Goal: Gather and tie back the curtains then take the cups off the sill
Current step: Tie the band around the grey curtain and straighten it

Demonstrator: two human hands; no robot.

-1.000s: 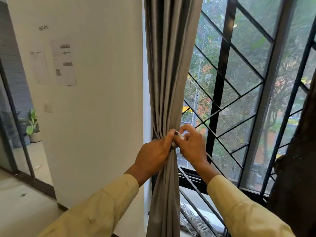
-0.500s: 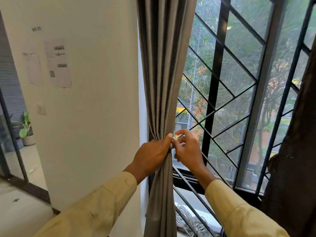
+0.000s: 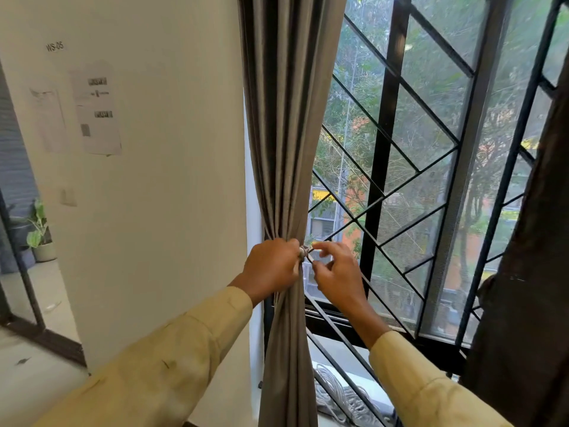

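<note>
- Since half a second ago, your right hand [image 3: 337, 272] has drawn a little away from your left hand [image 3: 271, 268], so the small tie [image 3: 304, 253] now shows between them where the fingers had been pressed together.
- Your left hand is closed firmly around the gathered grey curtain [image 3: 289, 149], thumb at 3 o'clock against the tie.
- Your right hand pinches the tie's loose end between thumb and forefinger; the other fingers are loosely curled, touching nothing.
- Bunched to a narrow waist at your grip, the curtain has its long axis vertical, running 12 to 6 o'clock, and it flares again below.
- It hangs at the window's left edge, just beside the white wall [image 3: 169, 180] at 9 o'clock.
- At 3 o'clock stands the black window grille [image 3: 385, 149]; a darker curtain [image 3: 529, 272] hangs at far right.
- A coil of rope [image 3: 332, 392] lies on the sill at 5 o'clock.
</note>
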